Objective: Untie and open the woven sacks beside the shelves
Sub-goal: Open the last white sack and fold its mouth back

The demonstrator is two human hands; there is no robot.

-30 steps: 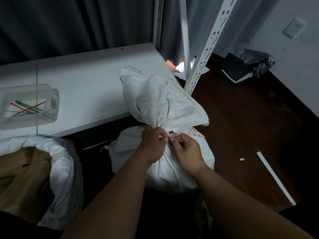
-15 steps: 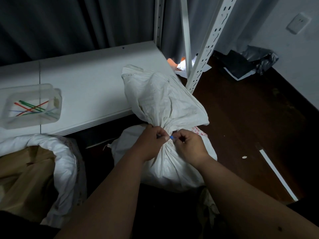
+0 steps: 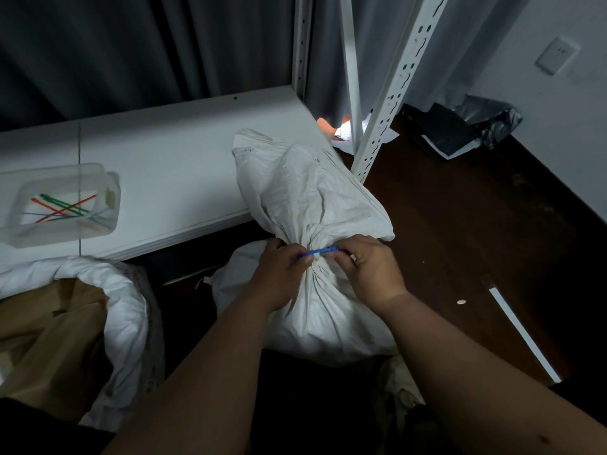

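My left hand (image 3: 282, 274) curls at the gathered neck of the woven sack (image 3: 315, 205), fingertips pinching one end of the blue tie (image 3: 318, 251). My right hand (image 3: 368, 267) pinches the other end, I think; fingers hide it. The sack stands on the floor against the white shelf (image 3: 170, 159).
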